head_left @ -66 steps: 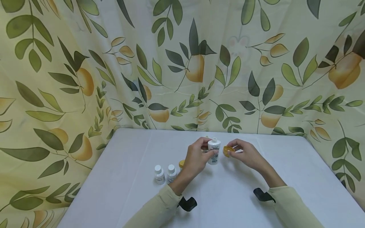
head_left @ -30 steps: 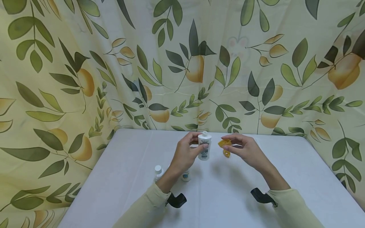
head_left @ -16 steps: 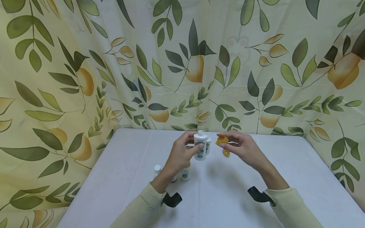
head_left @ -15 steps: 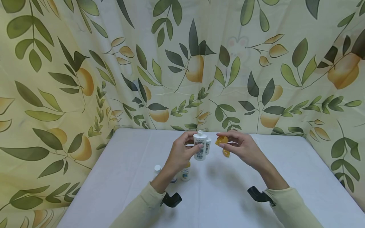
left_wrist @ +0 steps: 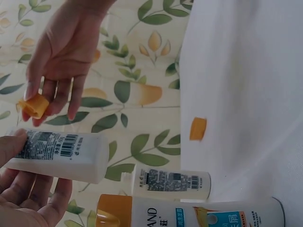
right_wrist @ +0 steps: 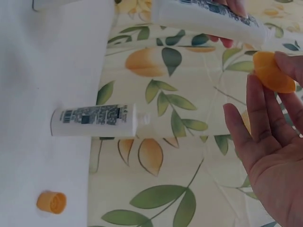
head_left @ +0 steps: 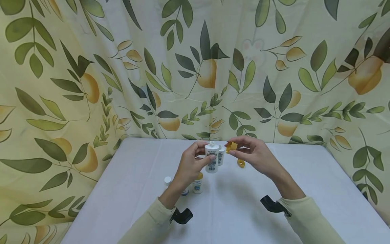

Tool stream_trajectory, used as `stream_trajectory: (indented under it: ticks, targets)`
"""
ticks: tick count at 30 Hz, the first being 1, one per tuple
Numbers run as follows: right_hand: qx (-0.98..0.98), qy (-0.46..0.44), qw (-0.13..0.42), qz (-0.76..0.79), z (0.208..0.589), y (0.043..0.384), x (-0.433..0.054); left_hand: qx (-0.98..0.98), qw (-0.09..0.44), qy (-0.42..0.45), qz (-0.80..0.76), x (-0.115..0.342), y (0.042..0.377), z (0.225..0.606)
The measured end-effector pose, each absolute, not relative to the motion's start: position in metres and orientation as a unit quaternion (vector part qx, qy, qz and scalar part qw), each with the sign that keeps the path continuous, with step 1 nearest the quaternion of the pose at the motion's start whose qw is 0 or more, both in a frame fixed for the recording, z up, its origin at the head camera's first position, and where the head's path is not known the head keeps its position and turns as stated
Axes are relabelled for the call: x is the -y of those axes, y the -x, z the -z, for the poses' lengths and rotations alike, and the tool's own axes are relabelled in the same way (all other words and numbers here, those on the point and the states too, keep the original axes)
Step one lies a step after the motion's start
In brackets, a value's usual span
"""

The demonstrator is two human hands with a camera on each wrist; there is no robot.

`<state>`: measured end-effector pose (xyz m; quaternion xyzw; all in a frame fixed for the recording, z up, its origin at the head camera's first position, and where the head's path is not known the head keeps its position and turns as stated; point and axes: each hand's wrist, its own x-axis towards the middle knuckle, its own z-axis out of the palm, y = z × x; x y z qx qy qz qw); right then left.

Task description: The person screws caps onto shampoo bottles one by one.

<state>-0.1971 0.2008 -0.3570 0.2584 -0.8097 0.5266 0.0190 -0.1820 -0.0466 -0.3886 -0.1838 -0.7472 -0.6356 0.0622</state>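
My left hand (head_left: 190, 162) grips a white bottle (head_left: 211, 159) above the table, thumb across its printed label. It is uncapped, its narrow neck bare, and slightly tilted. Just to its right, my right hand (head_left: 257, 157) pinches a yellow flip-top cap (head_left: 231, 146) between thumb and fingers. The right wrist view shows this cap (right_wrist: 273, 73) near the held bottle's neck, apart from it. Behind the held bottle stands a second uncapped white bottle (head_left: 221, 157). Another yellow cap (head_left: 241, 163) lies on the table below my right hand.
A white bottle with a yellow cap (head_left: 197, 184) stands beside my left forearm. Two smaller white-capped bottles, one of them this bottle (head_left: 167, 181), are partly hidden behind that forearm. A leaf-and-fruit patterned curtain (head_left: 195, 112) hangs behind the white-covered table (head_left: 140, 162).
The left hand has lifted its bottle and carried it left, revealing the standing bottle. The right hand has raised its cap, turned it and moved it left, nearer that bottle; the loose cap came into view.
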Motion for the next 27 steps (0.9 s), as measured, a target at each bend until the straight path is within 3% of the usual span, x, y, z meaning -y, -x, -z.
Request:
stream_trajectory:
  ticks: [27]
  targets:
    - [0.835, -0.269, 0.037, -0.479, 0.337, 0.196, -0.181, 0.740, 0.067, 0.191, 0.641, 0.036, 0.175, 0.393]
